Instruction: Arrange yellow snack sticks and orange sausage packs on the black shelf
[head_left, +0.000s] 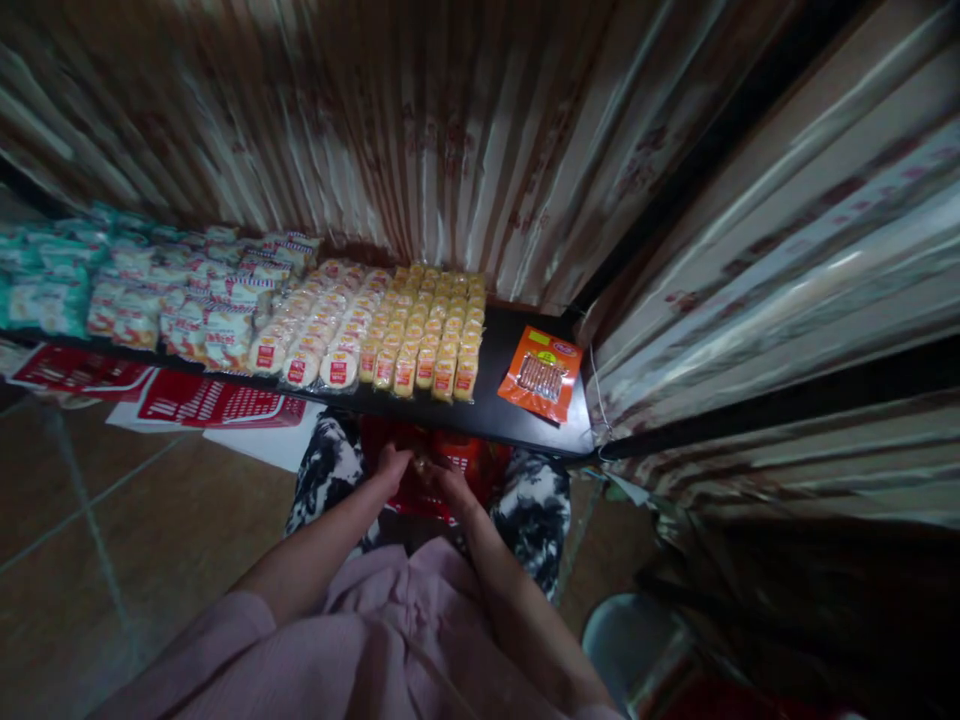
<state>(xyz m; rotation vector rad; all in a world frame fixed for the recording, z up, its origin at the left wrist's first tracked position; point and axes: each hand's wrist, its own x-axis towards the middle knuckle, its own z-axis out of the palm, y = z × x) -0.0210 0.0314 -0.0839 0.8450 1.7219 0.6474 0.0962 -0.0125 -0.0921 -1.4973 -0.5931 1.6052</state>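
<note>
My left hand [394, 467] and my right hand [448, 482] come together low between the knees, just under the shelf's front edge. Their fingers look closed around a small, dim, shiny thing [422, 464] that is too dark to name. Behind and below them is a red item with white markings [480, 462], perhaps a bag or basket, partly covered by the hands and the shelf. Nearest on the black shelf [491, 350] above stand rows of small yellow wrapped packs [424, 340]. To their right lies an orange snack packet [544, 375], flat and slightly turned.
Left along the shelf are round white wrapped packs [322, 320], white-and-orange packets [202, 300] and teal packets [56, 270]. Red printed sheets [217, 398] show below the shelf. A striped curtain [450, 130] hangs behind; a pale round container [630, 640] stands lower right.
</note>
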